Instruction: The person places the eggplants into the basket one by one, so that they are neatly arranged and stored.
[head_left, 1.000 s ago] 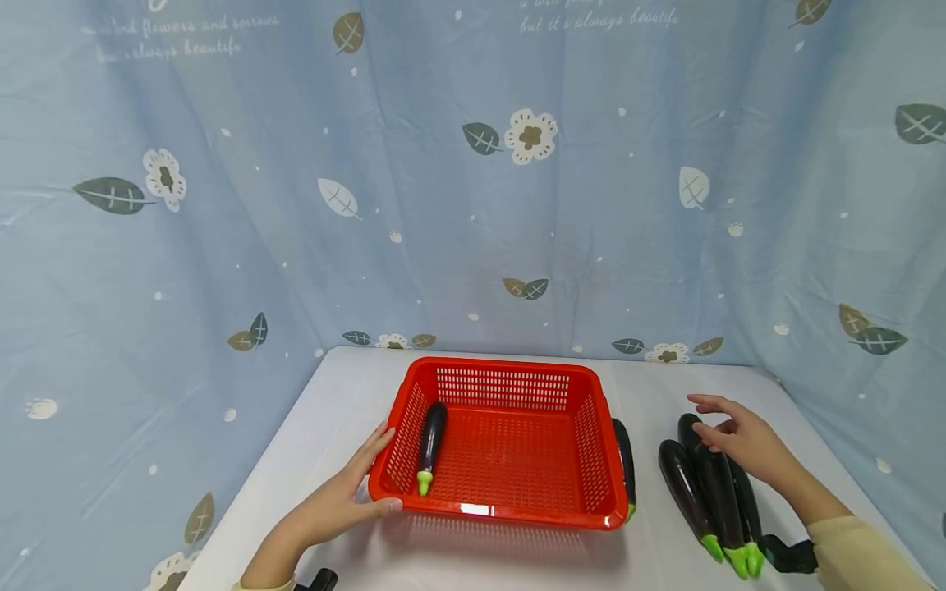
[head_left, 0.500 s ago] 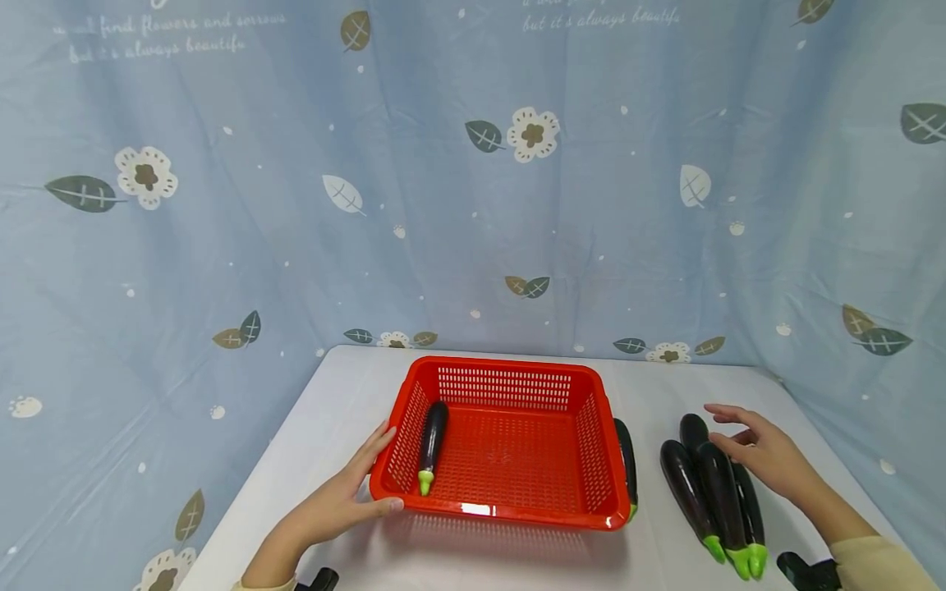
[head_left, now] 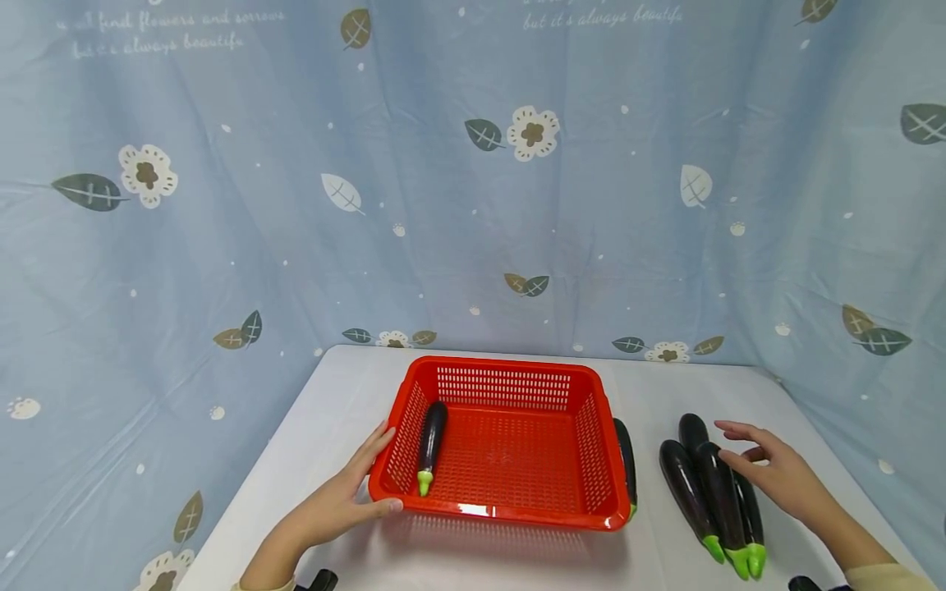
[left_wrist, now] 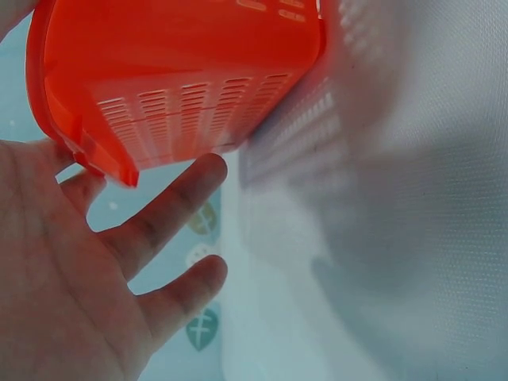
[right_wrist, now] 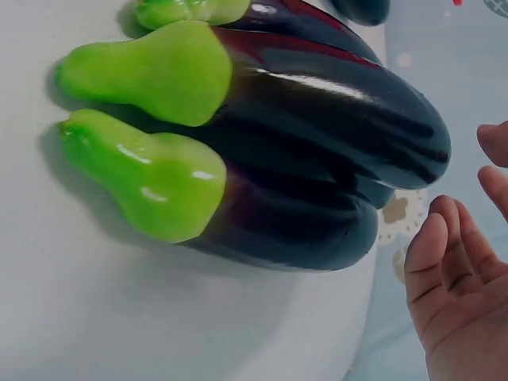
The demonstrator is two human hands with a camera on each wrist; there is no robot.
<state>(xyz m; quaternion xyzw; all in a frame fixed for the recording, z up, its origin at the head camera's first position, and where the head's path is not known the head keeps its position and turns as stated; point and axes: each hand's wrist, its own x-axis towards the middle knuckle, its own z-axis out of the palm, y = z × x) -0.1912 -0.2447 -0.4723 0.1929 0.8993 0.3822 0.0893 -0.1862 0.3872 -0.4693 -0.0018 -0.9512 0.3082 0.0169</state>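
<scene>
On the left of the pale blue cloth curtain (head_left: 436,213), white writing (head_left: 166,33) says "find flowers and sorrows" and "always beautifu"; some letters are too faint. My left hand (head_left: 328,509) has its fingers spread, touching the left side of the red plastic basket with little holes (head_left: 547,516), thumb at its front rim. The basket sits on the white surface (head_left: 355,377). Inside, by its left wall, lies a long, shiny, dark purple eggplant (head_left: 432,435). It runs back to front, its green end pointing at me and a tiny bit left. Another dark eggplant (head_left: 625,460) lies just outside the right wall, partly hidden, green end toward me. High above, more writing (head_left: 602,18) says "but it's always beautifu". Farther right is a pile of four shiny dark eggplants (head_left: 718,501). The green ends I see point toward me and a bit right. My right hand (head_left: 787,476) is near their round ends, fingers loosely bent, holding nothing.
</scene>
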